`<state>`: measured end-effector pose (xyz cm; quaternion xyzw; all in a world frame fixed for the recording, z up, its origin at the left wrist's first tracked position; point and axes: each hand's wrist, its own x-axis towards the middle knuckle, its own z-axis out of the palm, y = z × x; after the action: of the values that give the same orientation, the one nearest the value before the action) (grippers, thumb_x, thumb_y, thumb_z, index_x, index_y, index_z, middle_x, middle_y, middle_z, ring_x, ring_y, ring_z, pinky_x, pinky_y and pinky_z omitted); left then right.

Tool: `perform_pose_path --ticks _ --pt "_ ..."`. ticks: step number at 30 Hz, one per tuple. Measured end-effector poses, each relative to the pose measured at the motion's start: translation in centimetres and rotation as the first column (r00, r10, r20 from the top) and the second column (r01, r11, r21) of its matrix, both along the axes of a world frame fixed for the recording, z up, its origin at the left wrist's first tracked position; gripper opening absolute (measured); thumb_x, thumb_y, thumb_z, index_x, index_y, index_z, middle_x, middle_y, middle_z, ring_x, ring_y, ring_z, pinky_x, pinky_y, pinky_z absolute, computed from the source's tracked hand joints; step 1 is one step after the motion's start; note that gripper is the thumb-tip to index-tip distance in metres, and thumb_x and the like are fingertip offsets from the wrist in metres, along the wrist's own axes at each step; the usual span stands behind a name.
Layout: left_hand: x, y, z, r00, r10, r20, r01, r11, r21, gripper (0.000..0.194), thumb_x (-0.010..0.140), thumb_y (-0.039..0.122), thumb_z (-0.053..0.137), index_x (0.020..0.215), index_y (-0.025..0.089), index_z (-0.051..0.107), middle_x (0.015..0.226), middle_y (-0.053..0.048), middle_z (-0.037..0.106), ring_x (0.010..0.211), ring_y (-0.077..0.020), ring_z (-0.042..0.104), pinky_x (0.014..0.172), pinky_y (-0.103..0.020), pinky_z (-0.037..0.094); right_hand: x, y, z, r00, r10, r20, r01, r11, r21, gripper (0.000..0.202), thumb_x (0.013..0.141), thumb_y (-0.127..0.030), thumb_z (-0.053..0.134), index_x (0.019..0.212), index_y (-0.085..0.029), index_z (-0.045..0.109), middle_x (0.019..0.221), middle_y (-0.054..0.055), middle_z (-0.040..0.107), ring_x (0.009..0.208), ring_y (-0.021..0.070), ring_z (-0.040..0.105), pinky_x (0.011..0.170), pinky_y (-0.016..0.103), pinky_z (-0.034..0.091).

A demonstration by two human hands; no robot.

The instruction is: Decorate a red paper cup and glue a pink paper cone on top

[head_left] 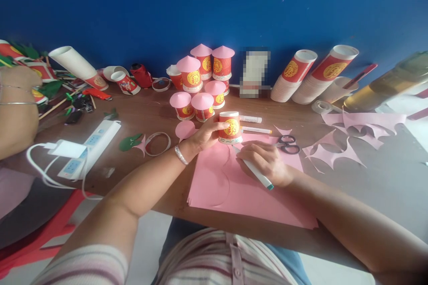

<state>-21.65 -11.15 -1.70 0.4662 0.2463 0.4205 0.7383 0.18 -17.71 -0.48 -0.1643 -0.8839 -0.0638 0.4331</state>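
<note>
Head camera: at the far edge of the pink sheets (244, 198), the left hand (210, 132) grips a red cup (233, 130) (green marks (230, 141) around its lower rim); over the sheets, the right hand (264, 160) holds a white marker (257, 173) — scissors (282, 144) on their far right corner, cone-topped cups (190, 76) beyond them.

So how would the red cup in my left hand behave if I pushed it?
The red cup looks like paper, so it's probably light and might dent under a hard squeeze. Its round side suggests it could roll if knocked over.
</note>
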Motion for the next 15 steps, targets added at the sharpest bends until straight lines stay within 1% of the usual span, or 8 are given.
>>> perform_pose_path --ticks 2,3,6,8,10,12,13,15 --pt "0.0 -0.1 0.2 1.000 0.024 0.018 -0.023 0.999 -0.028 0.035 0.088 0.036 0.076 0.115 0.013 0.080 0.114 -0.014 0.079 0.112 -0.0284 0.072 0.099 -0.038 0.056 0.4 0.3 -0.2 1.000 -0.019 0.007 0.018 0.999 0.031 0.018 0.099 -0.007 0.063 0.114 -0.018 0.063 0.079 -0.001 0.064 0.074 0.0152 0.067 0.067 0.028 0.060" --pt "0.0 -0.2 0.3 0.999 0.033 0.035 -0.031 0.998 -0.048 0.036 0.089 0.037 0.075 0.115 0.013 0.080 0.115 -0.014 0.079 0.115 -0.0293 0.071 0.101 -0.038 0.055 0.7 0.4 -0.3 0.999 -0.028 0.018 0.027 0.999 0.047 0.021 0.100 -0.007 0.061 0.117 -0.018 0.063 0.077 -0.001 0.062 0.072 0.0154 0.065 0.065 0.028 0.057" --pt "0.0 -0.4 0.7 0.995 0.056 0.084 -0.046 0.992 -0.119 0.041 0.088 0.039 0.073 0.117 0.011 0.081 0.118 -0.015 0.080 0.123 -0.0322 0.070 0.108 -0.041 0.053 1.2 0.7 -0.8 0.995 -0.091 0.048 0.089 0.994 0.060 0.030 0.103 -0.005 0.051 0.126 -0.020 0.063 0.074 -0.002 0.059 0.065 0.0144 0.059 0.063 0.028 0.052" --pt "-0.1 -0.5 0.9 0.995 0.062 0.081 -0.050 0.988 -0.148 0.042 0.085 0.039 0.074 0.116 0.010 0.081 0.117 -0.015 0.081 0.124 -0.0336 0.070 0.110 -0.042 0.052 1.3 1.0 -1.2 0.984 -0.174 0.034 0.173 0.985 0.027 0.028 0.106 -0.009 0.051 0.128 -0.022 0.063 0.077 -0.002 0.061 0.064 0.0133 0.059 0.062 0.027 0.049" --pt "-0.1 -0.6 1.0 0.996 0.058 0.062 -0.048 0.987 -0.156 0.042 0.084 0.039 0.074 0.114 0.011 0.081 0.113 -0.014 0.082 0.123 -0.0346 0.071 0.110 -0.044 0.052 1.3 1.3 -1.5 0.967 -0.253 0.011 0.253 0.967 0.005 0.018 0.107 -0.019 0.060 0.124 -0.023 0.064 0.080 -0.001 0.064 0.065 0.0129 0.059 0.061 0.026 0.048" --pt "-0.2 -0.6 0.9 0.998 0.039 0.053 -0.031 0.989 -0.144 0.043 0.084 0.040 0.075 0.114 0.011 0.081 0.109 -0.014 0.083 0.120 -0.0356 0.073 0.110 -0.047 0.052 1.2 1.6 -1.6 0.953 -0.303 0.009 0.303 0.953 0.019 0.010 0.107 -0.028 0.066 0.115 -0.022 0.067 0.080 0.000 0.065 0.064 0.0130 0.057 0.060 0.026 0.046" --pt "-0.2 -0.6 0.8 0.998 0.027 0.055 -0.019 0.991 -0.133 0.044 0.084 0.041 0.075 0.116 0.011 0.081 0.109 -0.014 0.083 0.119 -0.0361 0.073 0.109 -0.048 0.053 1.2 1.8 -1.7 0.948 -0.317 0.014 0.316 0.948 0.033 0.009 0.107 -0.030 0.067 0.110 -0.022 0.067 0.078 0.000 0.063 0.062 0.0129 0.055 0.059 0.026 0.045" --pt "-0.2 -0.6 0.7 0.998 -0.002 0.067 0.009 0.994 -0.108 0.046 0.085 0.042 0.075 0.119 0.011 0.080 0.110 -0.015 0.083 0.118 -0.0365 0.074 0.108 -0.048 0.053 1.1 1.9 -1.7 0.943 -0.331 0.017 0.330 0.942 0.055 0.009 0.106 -0.029 0.068 0.101 -0.022 0.068 0.073 -0.002 0.059 0.058 0.0120 0.051 0.057 0.026 0.042"
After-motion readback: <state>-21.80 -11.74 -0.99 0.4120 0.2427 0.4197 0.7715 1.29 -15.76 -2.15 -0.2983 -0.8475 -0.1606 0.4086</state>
